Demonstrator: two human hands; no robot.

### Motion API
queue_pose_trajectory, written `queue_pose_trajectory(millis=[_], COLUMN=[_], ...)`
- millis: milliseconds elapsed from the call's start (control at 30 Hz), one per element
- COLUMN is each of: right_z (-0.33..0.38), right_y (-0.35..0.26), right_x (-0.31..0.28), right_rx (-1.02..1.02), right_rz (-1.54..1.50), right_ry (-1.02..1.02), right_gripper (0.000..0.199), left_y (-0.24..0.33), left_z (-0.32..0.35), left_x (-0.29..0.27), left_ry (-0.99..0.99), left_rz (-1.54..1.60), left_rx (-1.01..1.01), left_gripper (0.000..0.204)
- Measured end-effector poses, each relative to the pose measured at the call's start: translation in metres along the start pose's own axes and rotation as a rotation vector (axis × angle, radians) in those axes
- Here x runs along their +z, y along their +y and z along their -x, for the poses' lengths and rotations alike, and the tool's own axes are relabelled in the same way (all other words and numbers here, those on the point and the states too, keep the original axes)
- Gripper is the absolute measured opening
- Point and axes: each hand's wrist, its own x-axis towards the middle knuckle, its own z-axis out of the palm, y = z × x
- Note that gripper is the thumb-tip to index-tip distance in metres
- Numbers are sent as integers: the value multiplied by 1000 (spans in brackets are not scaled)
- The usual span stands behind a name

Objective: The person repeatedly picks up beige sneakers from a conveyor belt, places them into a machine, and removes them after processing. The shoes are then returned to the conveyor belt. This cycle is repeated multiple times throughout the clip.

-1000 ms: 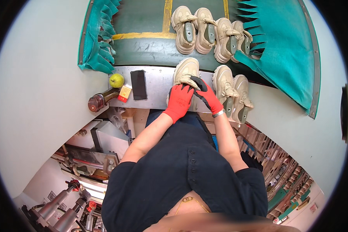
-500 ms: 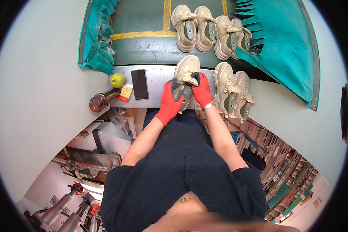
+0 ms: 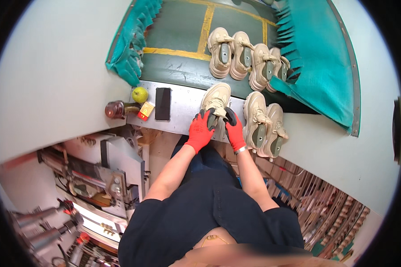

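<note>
A beige sneaker [image 3: 216,98] lies on the metal ledge [image 3: 182,111] in front of me, toe pointing away. Both my hands wear red gloves with dark fingertips. My left hand [image 3: 201,129] grips the heel end of that sneaker from the left. My right hand [image 3: 233,127] holds the same heel from the right, fingers curled over its opening. A pair of matching sneakers [image 3: 265,127] lies just right of my right hand.
Several more beige sneakers [image 3: 247,58] sit on the dark green belt [image 3: 178,35] with yellow lines. A black phone [image 3: 163,103], a green apple [image 3: 140,94], a small orange box [image 3: 145,110] and a brown bottle [image 3: 114,109] rest at the ledge's left. Teal fringed curtains [image 3: 321,58] flank the belt. Machinery stands lower left.
Both hands shifted from resting over the sneaker's top to clasping its heel end. The sneaker has turned slightly and sits closer to me on the ledge.
</note>
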Motion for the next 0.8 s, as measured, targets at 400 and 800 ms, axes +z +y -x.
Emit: queue_pose_trajectory(millis=[400,800], right_z=[148,312], right_y=[-43,-148], right_x=[-1,208], right_rx=[-261,179], right_rz=[434,-104], right_ry=[-765,-1570], right_gripper=[29,55], left_y=[30,31], left_z=[251,596], left_x=[-34,-40], left_ry=[557,1642], left_rz=[654,1029], left_rx=[-196,-112], left_gripper=[86,97])
